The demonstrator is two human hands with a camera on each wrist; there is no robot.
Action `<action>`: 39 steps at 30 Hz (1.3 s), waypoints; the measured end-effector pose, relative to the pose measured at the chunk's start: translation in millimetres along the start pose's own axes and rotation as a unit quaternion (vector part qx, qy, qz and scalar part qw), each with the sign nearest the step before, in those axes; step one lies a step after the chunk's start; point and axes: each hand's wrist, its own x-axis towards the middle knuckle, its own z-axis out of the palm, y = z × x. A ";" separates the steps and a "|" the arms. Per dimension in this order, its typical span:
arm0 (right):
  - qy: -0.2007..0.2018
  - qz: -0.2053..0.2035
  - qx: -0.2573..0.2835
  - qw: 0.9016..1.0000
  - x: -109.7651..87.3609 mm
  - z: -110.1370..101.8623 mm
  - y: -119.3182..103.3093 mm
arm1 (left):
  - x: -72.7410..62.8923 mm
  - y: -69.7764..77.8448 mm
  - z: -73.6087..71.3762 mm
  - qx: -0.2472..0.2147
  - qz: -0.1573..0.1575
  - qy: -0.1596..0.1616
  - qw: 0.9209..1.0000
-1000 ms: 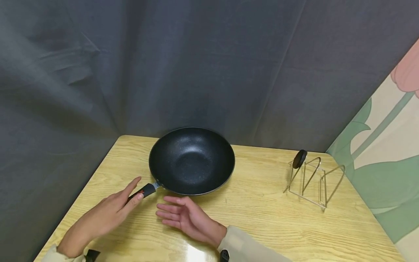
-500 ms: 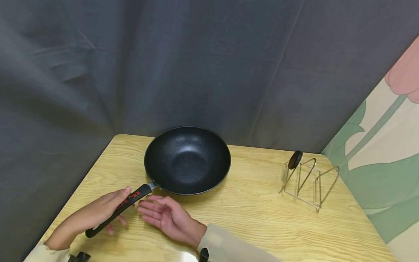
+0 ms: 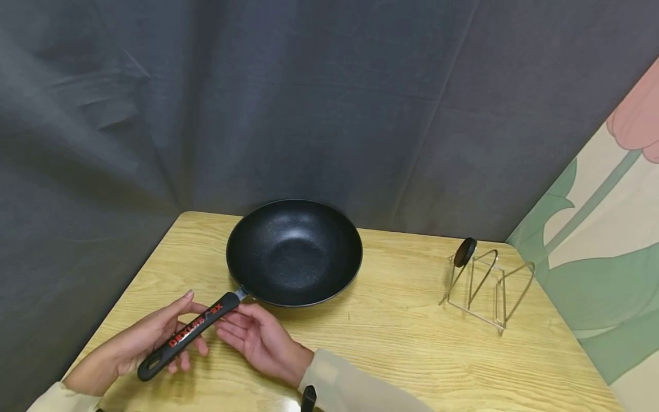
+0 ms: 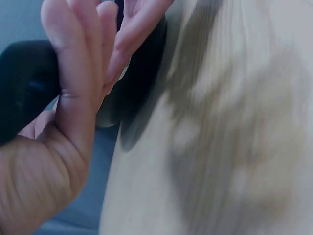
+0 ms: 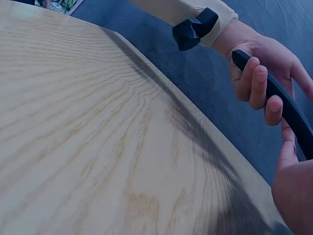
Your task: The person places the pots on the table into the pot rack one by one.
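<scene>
A black wok (image 3: 298,257) stands on the wooden table, its bowl facing up. Its long handle (image 3: 190,337) with red lettering slants toward the near left. My left hand (image 3: 149,337) is under the handle, palm turned up, thumb spread away and fingers loosely bent beneath it. In the right wrist view the handle (image 5: 288,110) lies across the left hand's fingers. My right hand (image 3: 268,343) is by the front end of the handle, next to the bowl. Its thumb is near the handle's edge and its fingertips are partly hidden behind it.
A wire rack (image 3: 479,292) with a round black knob (image 3: 465,252) stands on the table (image 3: 401,355) at the right. Dark grey cloth (image 3: 329,114) hangs behind and to the left, and a flower-patterned wall (image 3: 607,240) is at the right.
My left hand has gone from above the handle to underneath it, palm now up. My right hand has moved left to the handle's front end. The wok has hardly moved.
</scene>
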 end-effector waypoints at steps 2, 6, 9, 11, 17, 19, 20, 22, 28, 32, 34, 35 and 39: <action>0.009 0.003 0.009 1.000 1.8 0.8 0.5 | 0.3 -3.0 -0.3 -0.032 0.004 -0.017 0.999; 0.015 0.004 0.023 1.000 4.9 1.5 1.4 | -0.7 -8.5 1.7 -0.073 0.005 -0.032 0.997; 0.018 0.002 0.035 0.999 7.3 1.2 2.6 | -2.9 -12.7 6.0 -0.079 -0.011 -0.029 0.996; 0.017 0.002 0.042 0.999 9.8 0.5 2.7 | -4.5 -14.0 9.7 -0.069 -0.024 -0.026 0.997; 0.002 -0.010 0.053 0.999 18.3 -5.4 3.5 | -3.5 -17.2 22.1 -0.054 -0.027 -0.036 0.998; 0.001 -0.017 0.052 0.998 21.3 -7.7 4.8 | -2.3 -18.3 25.9 -0.063 -0.027 -0.047 0.997; 0.000 -0.022 0.051 0.998 22.7 -8.6 5.5 | -1.8 -18.8 27.5 -0.067 -0.029 -0.051 0.996; -0.002 -0.030 0.048 0.998 25.5 -10.1 7.1 | -0.9 -19.9 30.1 -0.075 -0.031 -0.056 0.995; -0.001 -0.042 0.062 0.997 30.3 -9.6 10.0 | 2.4 -24.0 36.7 -0.105 -0.032 -0.066 0.992; 0.008 -0.039 0.068 0.997 31.5 -5.4 9.7 | 8.2 -28.6 40.8 -0.138 -0.024 -0.096 0.985; 0.009 -0.036 0.069 0.997 32.0 -3.4 9.4 | 10.8 -30.1 43.4 -0.153 -0.018 -0.107 0.982; 0.010 -0.034 0.073 0.997 32.2 -2.5 9.2 | 11.8 -30.7 44.7 -0.158 -0.016 -0.111 0.981; 0.006 -0.022 0.089 0.996 32.4 -0.4 8.3 | 14.3 -31.5 50.2 -0.175 -0.017 -0.120 0.977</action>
